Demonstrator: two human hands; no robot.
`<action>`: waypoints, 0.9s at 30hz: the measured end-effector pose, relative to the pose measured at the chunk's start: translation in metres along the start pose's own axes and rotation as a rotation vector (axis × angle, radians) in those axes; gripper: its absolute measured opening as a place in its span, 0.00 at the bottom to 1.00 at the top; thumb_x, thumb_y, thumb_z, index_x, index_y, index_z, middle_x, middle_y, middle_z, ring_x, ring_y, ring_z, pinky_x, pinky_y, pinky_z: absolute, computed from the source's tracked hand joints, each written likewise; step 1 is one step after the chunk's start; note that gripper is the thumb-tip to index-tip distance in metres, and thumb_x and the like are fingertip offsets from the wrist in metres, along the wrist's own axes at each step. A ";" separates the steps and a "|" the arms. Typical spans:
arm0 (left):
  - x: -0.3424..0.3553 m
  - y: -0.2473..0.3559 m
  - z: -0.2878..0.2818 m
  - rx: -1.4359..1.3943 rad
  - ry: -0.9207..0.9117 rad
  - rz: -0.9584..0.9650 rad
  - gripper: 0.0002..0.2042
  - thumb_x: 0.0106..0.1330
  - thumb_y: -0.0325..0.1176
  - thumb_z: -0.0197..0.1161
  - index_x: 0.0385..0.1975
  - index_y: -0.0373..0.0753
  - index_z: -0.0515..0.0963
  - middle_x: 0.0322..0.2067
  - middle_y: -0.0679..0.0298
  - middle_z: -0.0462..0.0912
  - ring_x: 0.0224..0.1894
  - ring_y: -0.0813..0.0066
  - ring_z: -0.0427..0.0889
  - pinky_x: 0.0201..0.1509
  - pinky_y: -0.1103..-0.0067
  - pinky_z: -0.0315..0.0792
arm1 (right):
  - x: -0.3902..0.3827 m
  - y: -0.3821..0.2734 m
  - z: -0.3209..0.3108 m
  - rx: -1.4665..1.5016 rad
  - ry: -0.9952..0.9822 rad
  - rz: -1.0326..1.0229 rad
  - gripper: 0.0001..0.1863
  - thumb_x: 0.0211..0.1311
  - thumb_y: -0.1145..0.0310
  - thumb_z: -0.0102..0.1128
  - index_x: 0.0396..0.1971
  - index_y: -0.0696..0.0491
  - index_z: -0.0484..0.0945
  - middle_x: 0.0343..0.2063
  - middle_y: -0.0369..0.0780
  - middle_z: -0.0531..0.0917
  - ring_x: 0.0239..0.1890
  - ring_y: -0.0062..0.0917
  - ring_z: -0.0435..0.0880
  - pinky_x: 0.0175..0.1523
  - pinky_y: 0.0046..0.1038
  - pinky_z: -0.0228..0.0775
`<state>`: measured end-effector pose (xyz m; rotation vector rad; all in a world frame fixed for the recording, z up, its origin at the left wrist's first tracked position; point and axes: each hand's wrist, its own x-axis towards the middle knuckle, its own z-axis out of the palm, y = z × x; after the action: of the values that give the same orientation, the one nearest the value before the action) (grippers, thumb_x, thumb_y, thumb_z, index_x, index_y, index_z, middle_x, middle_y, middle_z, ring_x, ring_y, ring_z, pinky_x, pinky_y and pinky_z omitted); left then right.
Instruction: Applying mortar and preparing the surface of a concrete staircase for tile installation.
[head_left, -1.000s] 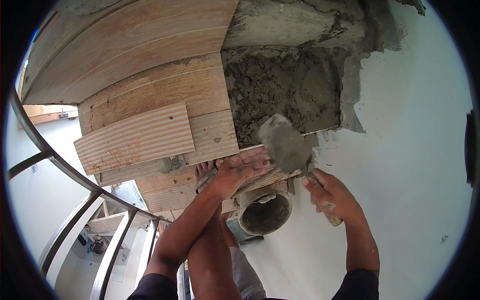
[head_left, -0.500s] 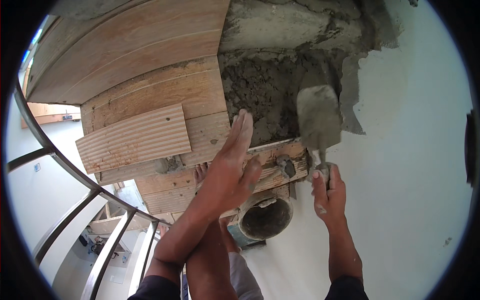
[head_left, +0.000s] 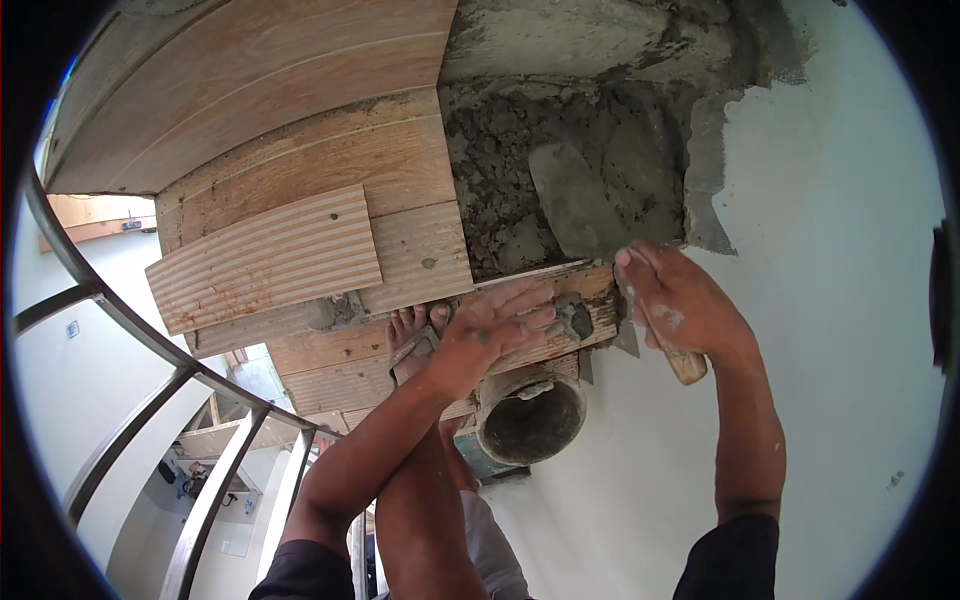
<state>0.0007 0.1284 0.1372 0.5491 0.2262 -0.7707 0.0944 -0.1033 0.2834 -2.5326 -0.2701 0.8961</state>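
With the right hand, I'm gripping the trowel by its handle, the blade lying over mortar beside wooden boards. The left hand is showing extended, empty fingers near a mortar lump. For even spreading, I'm favouring a nearly flat blade and light, steady pressure.

I see a smooth pale wall standing along the right edge of the wood-look steps, with a small grey smudge on it. A metal railing curves past their left edge. Through its bars I make out another white wall, brightly lit, and dark clutter lower down.
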 end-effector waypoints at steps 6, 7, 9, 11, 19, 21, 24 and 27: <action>0.009 -0.012 -0.008 -0.209 -0.091 0.066 0.33 0.66 0.23 0.51 0.72 0.28 0.52 0.72 0.48 0.60 0.74 0.54 0.61 0.75 0.60 0.57 | -0.037 -0.012 0.015 -0.067 -0.329 0.192 0.30 0.53 0.73 0.68 0.55 0.65 0.67 0.56 0.54 0.71 0.44 0.45 0.82 0.43 0.40 0.80; 0.012 -0.017 -0.009 -0.221 -0.103 0.066 0.32 0.68 0.22 0.50 0.73 0.27 0.51 0.73 0.48 0.58 0.74 0.54 0.60 0.76 0.61 0.58 | -0.046 -0.006 0.024 -0.216 -0.295 0.071 0.25 0.57 0.73 0.65 0.53 0.64 0.67 0.51 0.55 0.74 0.40 0.46 0.83 0.40 0.42 0.79; 0.012 -0.027 -0.018 -0.232 -0.111 0.057 0.31 0.69 0.20 0.48 0.73 0.27 0.50 0.73 0.48 0.56 0.75 0.54 0.59 0.76 0.63 0.58 | -0.043 -0.033 0.030 0.069 -0.166 0.370 0.13 0.70 0.68 0.54 0.46 0.60 0.69 0.30 0.55 0.82 0.27 0.50 0.84 0.34 0.49 0.76; 0.012 -0.029 -0.021 -0.311 -0.102 0.073 0.32 0.69 0.21 0.48 0.73 0.27 0.49 0.74 0.47 0.56 0.75 0.54 0.59 0.76 0.63 0.58 | -0.049 -0.024 0.049 -0.043 -0.111 0.352 0.13 0.72 0.65 0.51 0.45 0.59 0.69 0.24 0.54 0.81 0.26 0.51 0.84 0.33 0.50 0.76; 0.006 -0.012 -0.004 -0.087 -0.053 0.086 0.32 0.66 0.22 0.47 0.73 0.30 0.53 0.74 0.51 0.58 0.75 0.57 0.59 0.75 0.61 0.57 | -0.058 0.026 0.060 -0.426 0.204 0.297 0.15 0.74 0.57 0.50 0.42 0.56 0.71 0.20 0.52 0.82 0.25 0.52 0.83 0.31 0.51 0.75; 0.004 -0.010 -0.003 -0.088 -0.020 0.086 0.32 0.64 0.21 0.47 0.72 0.29 0.56 0.73 0.51 0.61 0.74 0.57 0.61 0.74 0.60 0.58 | -0.053 0.034 0.054 -0.420 0.215 0.339 0.15 0.74 0.58 0.50 0.42 0.56 0.71 0.20 0.53 0.82 0.25 0.52 0.83 0.31 0.51 0.75; 0.005 -0.008 -0.002 -0.140 -0.006 0.097 0.33 0.62 0.20 0.47 0.72 0.29 0.57 0.72 0.51 0.61 0.73 0.57 0.62 0.74 0.61 0.60 | -0.053 0.052 0.045 -0.392 0.240 0.414 0.15 0.75 0.58 0.49 0.42 0.57 0.71 0.22 0.56 0.81 0.26 0.55 0.82 0.32 0.52 0.73; 0.002 -0.006 -0.002 -0.121 0.028 0.085 0.33 0.62 0.19 0.47 0.71 0.28 0.57 0.72 0.50 0.61 0.73 0.57 0.63 0.74 0.61 0.60 | -0.052 0.059 0.049 -0.193 0.337 0.411 0.14 0.75 0.60 0.49 0.43 0.57 0.71 0.18 0.52 0.80 0.21 0.47 0.82 0.28 0.46 0.75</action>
<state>-0.0023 0.1243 0.1321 0.4528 0.2721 -0.6626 0.0256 -0.1551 0.2506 -2.9226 0.2920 0.5822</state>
